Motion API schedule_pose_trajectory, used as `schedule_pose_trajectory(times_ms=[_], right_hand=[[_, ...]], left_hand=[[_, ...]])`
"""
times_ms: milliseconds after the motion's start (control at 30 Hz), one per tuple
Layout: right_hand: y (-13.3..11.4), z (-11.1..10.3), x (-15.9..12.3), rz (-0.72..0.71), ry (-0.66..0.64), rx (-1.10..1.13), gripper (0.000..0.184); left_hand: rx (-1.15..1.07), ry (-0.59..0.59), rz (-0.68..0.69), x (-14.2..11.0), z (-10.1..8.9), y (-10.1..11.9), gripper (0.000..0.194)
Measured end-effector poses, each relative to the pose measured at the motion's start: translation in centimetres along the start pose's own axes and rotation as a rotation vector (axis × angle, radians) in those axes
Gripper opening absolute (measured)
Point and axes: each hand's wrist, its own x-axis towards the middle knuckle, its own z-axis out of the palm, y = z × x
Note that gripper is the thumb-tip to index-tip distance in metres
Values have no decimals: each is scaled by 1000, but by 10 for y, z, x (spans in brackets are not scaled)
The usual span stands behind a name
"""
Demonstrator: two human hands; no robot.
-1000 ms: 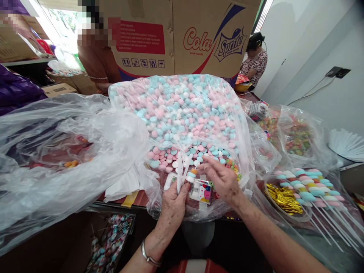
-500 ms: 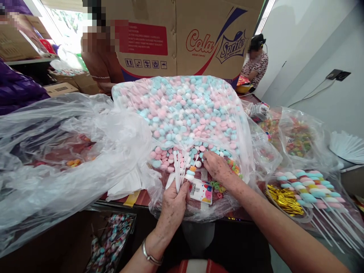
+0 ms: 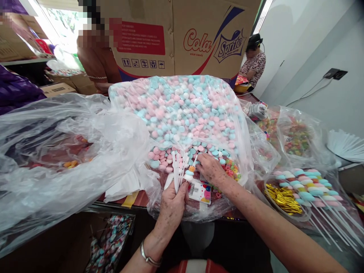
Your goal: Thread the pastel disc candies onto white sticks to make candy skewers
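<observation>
My left hand [image 3: 172, 203] is closed around a bunch of thin white sticks [image 3: 176, 168] that fan upward. In the same grip stands one stick threaded with candies [image 3: 189, 173], white and blue with an orange one on top. My right hand [image 3: 211, 170] is beside that stick's tip, fingers bent together; what they pinch, if anything, is hidden. Behind both hands, loose pink, blue and white candies [image 3: 162, 157] spill from a large clear plastic bag [image 3: 182, 106]. Small colourful gummy rings [image 3: 231, 170] lie by my right wrist. A printed card [image 3: 200, 191] rests under the hands.
Finished candy skewers [image 3: 309, 185] lie at right, next to a tub of gold twist ties [image 3: 283, 199]. More white sticks [image 3: 345, 146] fan out behind. Crumpled plastic [image 3: 71, 193] covers the left. A box [image 3: 110, 242] of wrapped candies stands below. A big carton [image 3: 182, 38] and two people are beyond.
My right hand has moved slightly left, from the loose candies towards the tip of the threaded stick. My left hand keeps its hold. The whole view has shifted a little.
</observation>
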Motion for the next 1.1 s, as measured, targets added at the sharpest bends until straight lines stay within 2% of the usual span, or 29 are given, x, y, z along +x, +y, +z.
schedule_pose_trajectory(times_ms=[200,300,367,467,567,633,833,1100], right_hand=[[-14,11,-9,-81,-45,-179,22],[-13,12,-8,-65,-13,-74,22],[-8,8,-5,46,69,159,23],[4,-3,-1,288,201,773,14],[13,-19,-2,466,225,1376,22],[14,-27,-4,508,200,1578,27],[8,-35,-11,498,145,1673,25],[3,-34,-12,519,180,1662,30]], left_hand=[[44,-9,5,1,-1,-2,31],[59,-10,8,1,-1,-2,32],[71,-19,10,1,-2,-1,32],[106,-30,20,1,-2,-1,32],[166,-59,43,1,-2,-1,32],[199,-74,48,1,-2,-1,31],[243,-80,47,1,-1,3,30],[187,-62,40,1,-1,3,31]])
